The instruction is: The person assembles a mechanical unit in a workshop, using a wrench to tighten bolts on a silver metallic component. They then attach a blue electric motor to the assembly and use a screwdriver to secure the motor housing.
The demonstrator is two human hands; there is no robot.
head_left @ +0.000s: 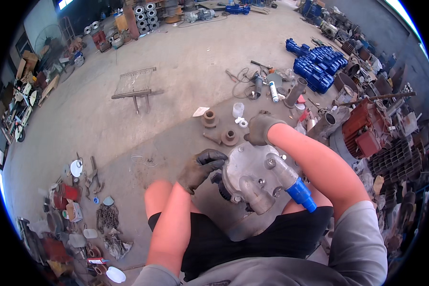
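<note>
While I'm sat on the floor with this grey cast pump housing parked on my lap, here's how it looks. My left hand, in a dark work glove, is closed against the left edge of the casting, fingers curled onto the rim next to a dark toothed part I can't quite identify from here. My right hand, also gloved, is reaching past the far edge of the housing; it's turned away from me, so I can't tell if it's gripping anything.

Handling-wise, I'd guess this thing is heavy and totally rigid, a thick metal body with stubby pipe outlets. Smooth rounded faces look slippery with gloves on, so the rim and the outlets seem like the sane places to grab. The blue plastic fitting on the grey elbow at the near right is probably the weak spot, and I wouldn't lift by it.

Just beyond, on the darker patch of concrete, two rusty flanged bushings sit near a small clear cup. Farther right there's a white tube and a red motor, and toward the far right edge a heap of blue castings.
</note>
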